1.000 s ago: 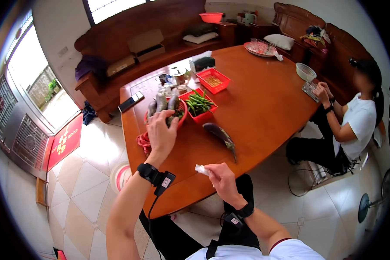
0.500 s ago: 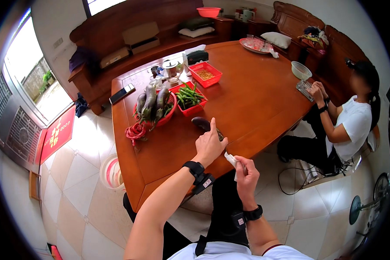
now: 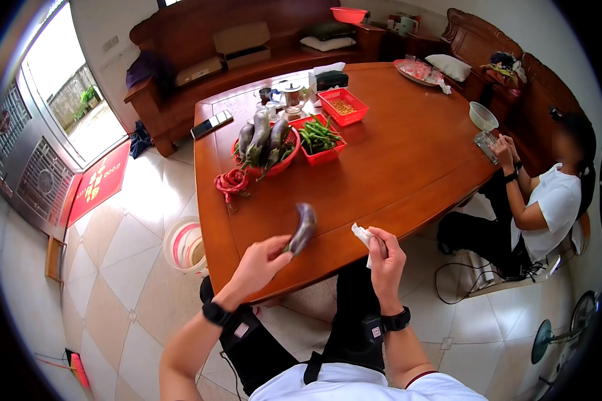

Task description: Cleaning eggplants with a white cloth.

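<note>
My left hand (image 3: 261, 262) grips the lower end of a purple eggplant (image 3: 303, 228) and holds it up just above the near edge of the wooden table (image 3: 408, 160). My right hand (image 3: 385, 259) pinches a small white tissue (image 3: 362, 234) beside it, a short gap to the right of the eggplant. Farther back, a red bowl (image 3: 280, 162) holds several more eggplants, and next to it a red basket of green peppers (image 3: 320, 139) sits on the table.
A second red basket (image 3: 342, 105), a glass teapot (image 3: 290, 97), a phone (image 3: 211, 123) and a red bundle (image 3: 231, 181) lie on the table. Another person (image 3: 542, 194) sits at the right. A pink-rimmed bucket (image 3: 184, 246) stands on the tiled floor at the left.
My left hand went from the red bowl back to the near table edge and picked up the eggplant, which was lying on the table. My right hand kept the tissue.
</note>
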`<state>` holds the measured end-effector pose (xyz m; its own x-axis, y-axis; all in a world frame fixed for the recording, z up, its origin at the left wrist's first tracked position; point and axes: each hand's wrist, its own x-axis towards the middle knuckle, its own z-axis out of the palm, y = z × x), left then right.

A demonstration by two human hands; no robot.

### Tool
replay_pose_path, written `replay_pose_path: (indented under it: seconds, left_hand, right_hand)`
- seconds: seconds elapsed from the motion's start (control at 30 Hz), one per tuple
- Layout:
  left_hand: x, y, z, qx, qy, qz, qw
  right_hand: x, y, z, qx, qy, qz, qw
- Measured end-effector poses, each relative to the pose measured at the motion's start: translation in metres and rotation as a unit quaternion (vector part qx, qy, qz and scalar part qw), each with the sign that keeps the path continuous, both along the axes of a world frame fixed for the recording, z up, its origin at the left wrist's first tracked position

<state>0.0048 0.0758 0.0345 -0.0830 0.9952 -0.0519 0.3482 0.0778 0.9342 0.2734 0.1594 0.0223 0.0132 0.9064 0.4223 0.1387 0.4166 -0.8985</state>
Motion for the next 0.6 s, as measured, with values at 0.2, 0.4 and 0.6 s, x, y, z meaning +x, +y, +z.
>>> replay_pose_path:
  seconds: [0.2,0.4,0.6]
  left_hand:
    - [-0.004,-0.093,0.010,0.016,0.127,0.079,0.989]
    - [-0.009,-0.099,-0.014,0.122,0.192,0.108,0.968]
    - [-0.006,-0.100,-0.001,0.127,0.160,0.085,0.975]
  right_hand:
    - [-0.064,-0.028,0.006,0.092,-0.070,0.132,0.985]
    - [-0.117,-0.060,0.005,0.224,-0.190,0.265,0.918]
    - [-0.113,-0.015,0.002,0.236,-0.274,0.228,0.904]
